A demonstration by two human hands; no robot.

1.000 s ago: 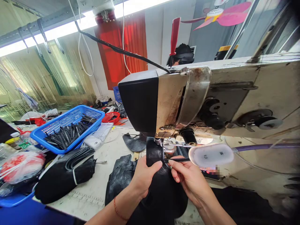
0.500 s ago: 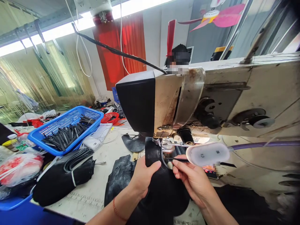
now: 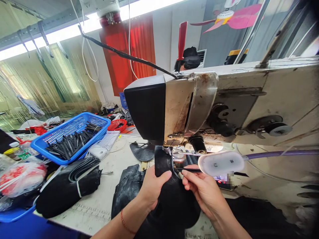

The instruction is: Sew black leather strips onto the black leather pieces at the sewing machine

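Note:
A curved black leather-like piece (image 3: pixel 178 202) lies under the needle end of a sewing machine (image 3: pixel 175 109). My left hand (image 3: pixel 152 187) grips its left side, thumb flat on top and fingers tucked beneath, out of sight. At the inner curved edge, just right of the presser foot (image 3: pixel 171 156), my right hand (image 3: pixel 203 189) is closed, thumb and forefinger pinching a thin black strip (image 3: pixel 191 170) beside that edge. Its other fingers curl below. Under my left wrist, a stack of black cut pieces (image 3: pixel 127 186) rests on the table.
A lit lamp (image 3: pixel 221 165) hangs close above my right hand. To the left are a banded bundle of black pieces (image 3: pixel 67 189) and a blue basket (image 3: pixel 71 136) of black strips. A red basket (image 3: pixel 117 125) stands farther back. Behind the machine, a person's dark cap (image 3: pixel 191 56) shows.
My right hand's fingertips have shifted slightly left along the edge, toward the presser foot. The left hand keeps its grip on the black piece, almost unmoved.

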